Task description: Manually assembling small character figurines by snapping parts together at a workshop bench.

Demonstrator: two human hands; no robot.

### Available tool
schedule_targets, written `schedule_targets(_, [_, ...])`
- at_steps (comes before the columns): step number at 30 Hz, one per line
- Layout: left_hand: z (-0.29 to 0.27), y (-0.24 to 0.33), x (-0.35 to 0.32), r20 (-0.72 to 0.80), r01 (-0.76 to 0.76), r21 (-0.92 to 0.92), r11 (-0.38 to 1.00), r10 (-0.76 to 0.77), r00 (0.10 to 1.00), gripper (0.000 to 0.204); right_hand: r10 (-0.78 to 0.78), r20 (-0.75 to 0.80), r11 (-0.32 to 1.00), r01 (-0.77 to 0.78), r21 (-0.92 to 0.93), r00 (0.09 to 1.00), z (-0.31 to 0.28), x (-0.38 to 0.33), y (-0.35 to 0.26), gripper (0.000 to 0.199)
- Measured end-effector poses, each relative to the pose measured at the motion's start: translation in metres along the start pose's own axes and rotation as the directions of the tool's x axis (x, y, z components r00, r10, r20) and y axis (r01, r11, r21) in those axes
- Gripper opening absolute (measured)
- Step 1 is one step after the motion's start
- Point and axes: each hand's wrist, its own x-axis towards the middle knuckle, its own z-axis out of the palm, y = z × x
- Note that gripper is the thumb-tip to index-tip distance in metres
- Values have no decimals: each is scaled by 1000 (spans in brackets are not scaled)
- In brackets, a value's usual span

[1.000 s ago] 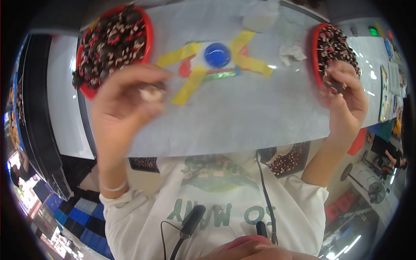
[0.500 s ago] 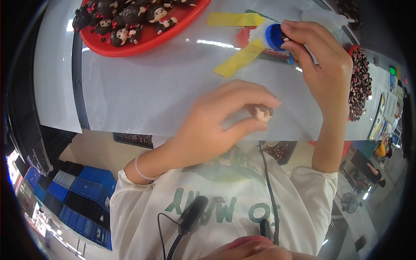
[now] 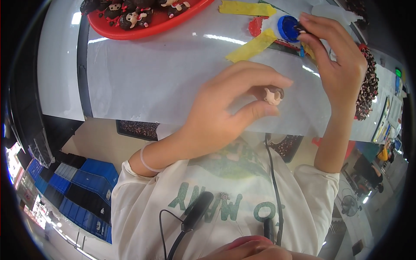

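Observation:
Between the thumb and forefinger of my left hand (image 3: 229, 104) is a small doll head (image 3: 273, 96), beige-faced with dark brown hair. It is held above the white work surface, near its front edge. To the right and farther off, my right hand (image 3: 338, 60) pinches a small dark piece (image 3: 299, 29) at the rim of a round blue cap (image 3: 286, 29). My fingertips partly cover that piece, so its exact shape is hard to make out. Yellow tape strips (image 3: 251, 47) lie beside the cap, with a red patch (image 3: 258, 27) next to them.
A red tray (image 3: 143, 33) full of small dark-haired doll figures stands at the far left. Beyond my right forearm sits a red container heaped with small brown and pink pieces (image 3: 367, 82). A white bottle-like object (image 3: 336, 14) lies behind my right hand. Blue crates (image 3: 93, 177) are stacked at lower left.
The whole view has shifted, so the table and tray appear higher and farther right. My left hand still holds the doll head, and my right fingers remain at the blue cap.

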Motion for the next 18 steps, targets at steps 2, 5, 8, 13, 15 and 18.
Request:
schedule_targets(2, [5,1,-1,-69,52,-141,989,-62,996,36,114,-156,955,-65,289,981,-9,-14,1,21])
schedule_targets(5, [4,5,1,-46,60,-139,989,-67,997,39,357,-131,753,-202,626,925,-24,-36,-25,25])
schedule_targets(8, [7,2,-1,-137,51,-178,983,-76,988,31,394,-16,590,-240,771,919,-16,-48,-46,30])
schedule_targets(13, [9,5,0,-140,106,-210,972,-138,981,32,537,50,406,-310,860,842,-4,-58,-56,31])
schedule_targets(15, [9,5,0,-160,121,-230,966,-160,974,33,462,-16,461,-225,858,887,3,-59,-53,30])
schedule_targets(18, [7,-2,-1,-170,17,-123,992,-38,985,35,306,-180,735,-112,669,935,8,-55,-57,24])
